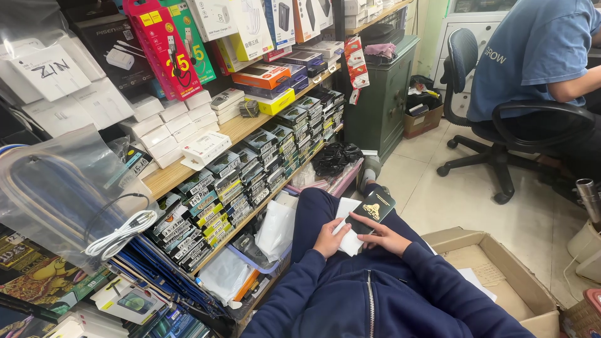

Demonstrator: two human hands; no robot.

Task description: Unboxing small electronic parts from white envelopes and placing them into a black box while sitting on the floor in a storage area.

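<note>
Bright, even indoor light from above; shadows soft, e.g. under the chair (501, 125) on pale floor (451, 200). Glare on plastic bag (56, 194) at left. Wide-angle bend at edges w/ slight blur near corners; centre sharp.

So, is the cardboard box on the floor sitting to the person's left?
No, the cardboard box lies on the floor at the person's right side, beside the right hand that holds the black packet.
</note>
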